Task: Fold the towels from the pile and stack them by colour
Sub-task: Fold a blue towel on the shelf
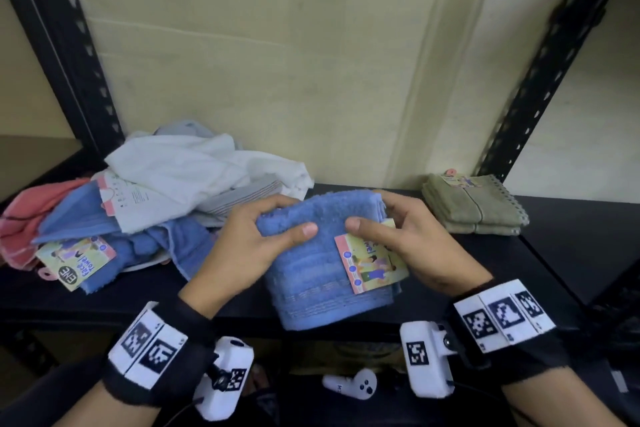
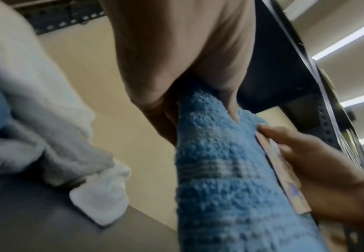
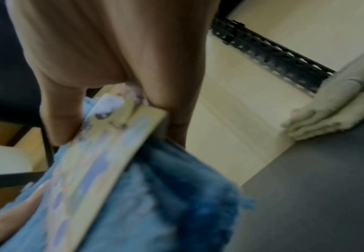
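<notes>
Holding the folded blue towel [image 1: 322, 253] at frame centre over the shelf [image 1: 554, 253]: left hand [image 1: 256, 246] and right hand [image 1: 412, 246] each pinch a top corner. Advice: keep edges aligned, tuck label [image 1: 370, 260] flat, start a blue stack apart from the green stack [image 1: 474, 208], right.

cream wall [image 1: 311, 62], black shelf [image 1: 571, 253]

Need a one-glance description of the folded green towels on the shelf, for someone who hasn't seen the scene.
Start at the black shelf and go to its far right corner, beside the perforated black upright. There lies a neat stack of folded olive-green towels with a small card tag on top. It is the only green and the only squared-up stack; the loose pile at the left is white, blue and pink.
</notes>
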